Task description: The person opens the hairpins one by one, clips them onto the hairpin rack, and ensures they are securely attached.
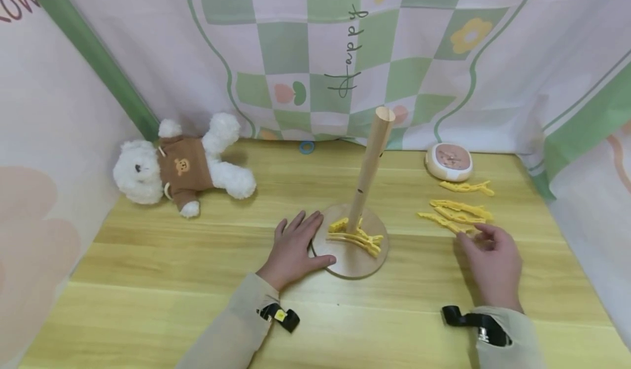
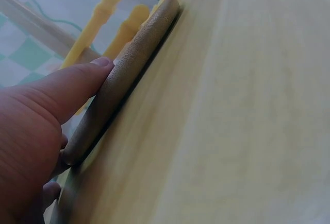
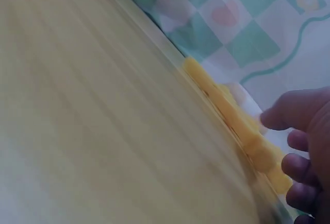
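Note:
My left hand (image 1: pixel 296 253) rests spread at the left edge of a round wooden base (image 1: pixel 345 265). Its thumb (image 2: pixel 85 82) touches the base's rim in the left wrist view. From the base rises a tilted-looking wooden post (image 1: pixel 370 166) with small dark holes. Several slim, knobby yellow pieces (image 1: pixel 362 242) lie around the post's foot. My right hand (image 1: pixel 495 265) hovers by a group of similar yellow pieces (image 1: pixel 460 211) on the right, thumb and fingers apart. In the right wrist view a yellow piece (image 3: pixel 237 126) lies beside the fingers, with no grip visible.
A white plush bear (image 1: pixel 184 166) in a brown top lies at the back left. At the back right stands a small white and pink rounded device (image 1: pixel 449 162). A blue ring (image 1: pixel 307 148) sits by the patterned curtain (image 1: pixel 281 46) behind the wooden table (image 1: pixel 148 303).

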